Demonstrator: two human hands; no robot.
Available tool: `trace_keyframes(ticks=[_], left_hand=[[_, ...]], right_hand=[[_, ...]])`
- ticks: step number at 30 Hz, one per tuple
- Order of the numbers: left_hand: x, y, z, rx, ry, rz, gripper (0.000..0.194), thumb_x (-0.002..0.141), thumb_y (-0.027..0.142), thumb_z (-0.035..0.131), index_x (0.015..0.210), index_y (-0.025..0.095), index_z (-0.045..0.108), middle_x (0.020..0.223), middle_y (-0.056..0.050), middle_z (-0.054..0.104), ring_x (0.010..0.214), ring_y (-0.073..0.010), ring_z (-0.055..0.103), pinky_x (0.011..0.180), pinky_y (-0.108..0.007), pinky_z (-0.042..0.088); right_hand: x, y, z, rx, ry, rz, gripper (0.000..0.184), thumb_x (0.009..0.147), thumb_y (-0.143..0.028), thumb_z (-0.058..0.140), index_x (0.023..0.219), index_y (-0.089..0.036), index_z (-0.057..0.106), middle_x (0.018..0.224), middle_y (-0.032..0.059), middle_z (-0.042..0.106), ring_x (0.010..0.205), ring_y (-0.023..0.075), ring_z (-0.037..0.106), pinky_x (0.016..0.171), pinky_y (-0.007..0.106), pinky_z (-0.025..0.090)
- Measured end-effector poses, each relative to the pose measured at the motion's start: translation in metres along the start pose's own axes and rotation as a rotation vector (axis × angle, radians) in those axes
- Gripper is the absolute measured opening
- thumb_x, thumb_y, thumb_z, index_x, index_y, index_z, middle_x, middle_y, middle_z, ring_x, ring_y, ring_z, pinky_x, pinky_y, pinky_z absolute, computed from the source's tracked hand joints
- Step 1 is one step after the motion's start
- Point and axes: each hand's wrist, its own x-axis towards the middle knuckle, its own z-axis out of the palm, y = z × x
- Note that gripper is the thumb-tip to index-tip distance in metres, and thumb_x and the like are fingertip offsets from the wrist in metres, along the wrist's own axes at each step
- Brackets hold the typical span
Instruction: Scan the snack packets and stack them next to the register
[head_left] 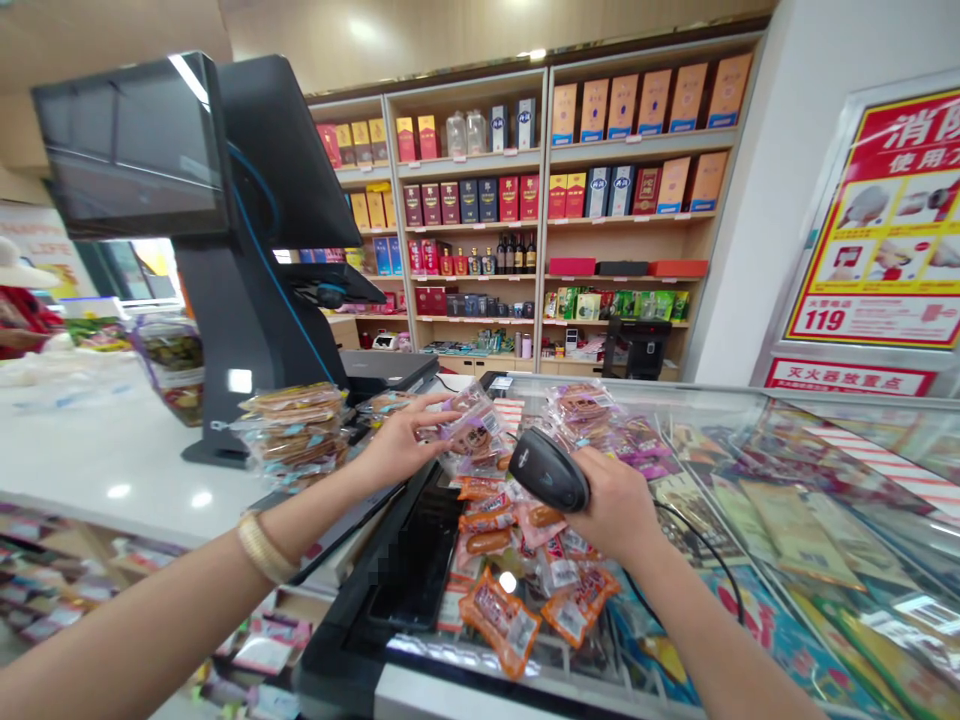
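My left hand (pixel 411 437) grips the edge of a clear snack packet (pixel 474 432) with purple and brown print, lifted over the glass counter. In my right hand (pixel 611 500) is a black barcode scanner (pixel 550 468), its head turned toward that packet and its cable hanging behind my wrist. Below the scanner lie several small orange sausage packets (pixel 501 618) in a loose heap on the glass. More purple-printed packets (pixel 583 405) are piled just beyond the scanner. To the left of my left hand, a stack of flat clear packets (pixel 294 430) stands on the white counter.
A dual-screen register (pixel 255 220) rises from the white counter (pixel 150 455) at left. A black phone (pixel 416 575) lies beside the sausage packets. The glass display case (pixel 757 410) extends right, with packaged goods inside. Shelves of boxed bottles (pixel 472 225) line the back wall.
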Motion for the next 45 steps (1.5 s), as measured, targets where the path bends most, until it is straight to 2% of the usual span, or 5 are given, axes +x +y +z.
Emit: trace_keyframes(ticks=[6,14,26,34,45], left_hand=[[0.015,-0.026,0.041,-0.312,0.11,-0.386,0.056,0.062,0.043,0.077,0.111,0.014,0.073,0.127,-0.014,0.066,0.118,-0.0306,0.061,0.101,-0.043,0.047],[0.017,-0.038,0.067,-0.109,0.108,-0.378,0.038,0.055,0.027,0.079,0.092,0.018,0.077,0.11,-0.011,0.073,0.113,-0.0328,0.062,0.106,-0.047,0.041],[-0.013,-0.002,-0.046,0.538,0.249,0.1,0.038,0.085,0.035,0.052,0.118,0.021,0.066,0.123,-0.01,0.061,0.115,-0.0265,0.056,0.105,-0.044,0.043],[0.033,-0.03,-0.023,0.633,0.013,-0.361,0.059,0.079,0.031,0.056,0.134,0.011,0.051,0.137,-0.017,0.052,0.13,-0.0272,0.047,0.11,-0.035,0.036],[0.053,-0.093,-0.009,0.633,0.123,-0.875,0.076,0.06,0.059,0.072,0.114,0.007,0.057,0.119,-0.036,0.055,0.12,-0.056,0.043,0.087,-0.065,0.036]], right_hand=[[-0.002,0.002,0.002,-0.005,0.026,0.009,0.008,0.07,-0.023,0.055,0.077,-0.021,0.059,0.071,0.001,0.059,0.063,0.0148,0.054,0.06,0.025,0.032],[-0.002,0.004,0.001,0.018,0.011,0.005,0.012,0.072,-0.025,0.056,0.083,-0.021,0.061,0.073,0.0017,0.06,0.065,0.0155,0.055,0.061,0.025,0.033],[-0.002,0.001,0.001,0.011,0.023,-0.012,0.01,0.075,-0.03,0.058,0.079,-0.021,0.06,0.071,0.0016,0.06,0.063,0.015,0.055,0.061,0.025,0.034],[-0.004,-0.003,0.005,-0.006,0.013,-0.05,0.012,0.075,-0.032,0.06,0.075,-0.021,0.057,0.07,0.0007,0.058,0.063,0.0145,0.055,0.06,0.025,0.032],[-0.004,0.001,0.006,0.014,-0.014,-0.055,0.01,0.072,-0.027,0.062,0.079,-0.021,0.059,0.073,0.0014,0.059,0.065,0.0155,0.054,0.062,0.025,0.033]])
